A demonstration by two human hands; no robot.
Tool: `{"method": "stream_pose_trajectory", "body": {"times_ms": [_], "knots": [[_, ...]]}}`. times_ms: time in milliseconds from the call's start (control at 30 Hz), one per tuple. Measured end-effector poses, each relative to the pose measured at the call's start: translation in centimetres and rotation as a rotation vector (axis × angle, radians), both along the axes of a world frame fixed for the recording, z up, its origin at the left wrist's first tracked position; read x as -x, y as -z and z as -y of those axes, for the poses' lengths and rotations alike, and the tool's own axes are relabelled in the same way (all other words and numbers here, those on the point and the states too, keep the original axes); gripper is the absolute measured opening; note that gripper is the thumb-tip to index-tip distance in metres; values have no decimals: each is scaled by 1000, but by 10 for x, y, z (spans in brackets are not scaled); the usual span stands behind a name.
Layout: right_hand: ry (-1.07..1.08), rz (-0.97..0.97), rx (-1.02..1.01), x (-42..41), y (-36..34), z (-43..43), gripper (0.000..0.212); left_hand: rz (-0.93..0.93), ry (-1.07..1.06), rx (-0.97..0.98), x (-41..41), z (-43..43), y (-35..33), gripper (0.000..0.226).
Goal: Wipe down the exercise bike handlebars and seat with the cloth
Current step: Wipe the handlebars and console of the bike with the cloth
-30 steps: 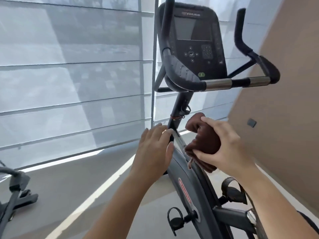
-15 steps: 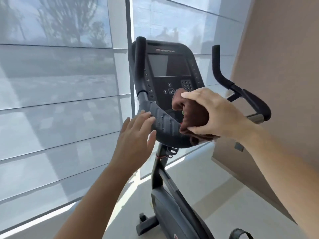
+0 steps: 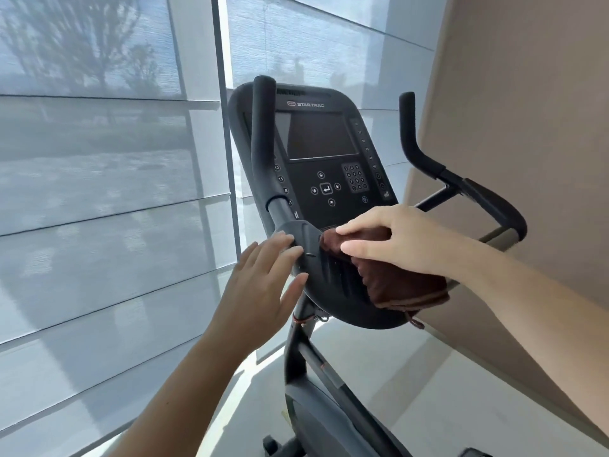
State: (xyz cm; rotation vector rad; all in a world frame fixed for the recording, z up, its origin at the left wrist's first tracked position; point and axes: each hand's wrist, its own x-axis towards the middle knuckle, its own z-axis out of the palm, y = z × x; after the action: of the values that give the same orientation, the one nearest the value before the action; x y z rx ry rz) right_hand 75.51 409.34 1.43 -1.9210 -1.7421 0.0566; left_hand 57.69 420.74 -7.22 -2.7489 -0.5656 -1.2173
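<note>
A black exercise bike stands in front of me, its console facing me. The black handlebars curve below the console, with a left upright grip and a right grip. My right hand presses a folded brown cloth onto the padded middle of the handlebars. My left hand is spread open, its fingertips touching the left side of that padded part. The seat is out of view.
Large windows with translucent blinds fill the left side. A beige wall runs close along the right of the bike. The bike frame drops to a light floor below.
My right hand has carried the cloth up from beside the frame onto the handlebars' padded middle. My left hand rose to the handlebars' left side. My view tilted upward.
</note>
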Motion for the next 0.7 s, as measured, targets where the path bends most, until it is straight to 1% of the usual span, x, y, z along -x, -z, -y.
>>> {"method": "stream_pose_trajectory", "body": {"times_ms": [67,100,133,233,400,467,567,633,700], "knots": [[135,79,30,8,4,-4,56,10,51,-26,1,-7,-1,38],[191,136,76,12,5,-6,61,15,75,-32,1,-10,-1,37],[229,180,103,16,6,-7,61,21,98,-32,2,-14,-1,36],[234,249,50,32,9,-6,48,64,162,-13,1,-21,1,34],[203,199,-54,52,23,17,44,84,255,2,0,-34,5,35],[206,195,-102,53,23,9,42,59,281,1,0,-40,4,40],[208,235,-153,56,13,-30,40,24,288,32,0,-49,3,51],[203,217,-156,57,8,-47,39,35,287,94,0,-55,3,58],[183,178,-130,52,10,-41,40,47,305,115,-2,-58,4,59]]}}
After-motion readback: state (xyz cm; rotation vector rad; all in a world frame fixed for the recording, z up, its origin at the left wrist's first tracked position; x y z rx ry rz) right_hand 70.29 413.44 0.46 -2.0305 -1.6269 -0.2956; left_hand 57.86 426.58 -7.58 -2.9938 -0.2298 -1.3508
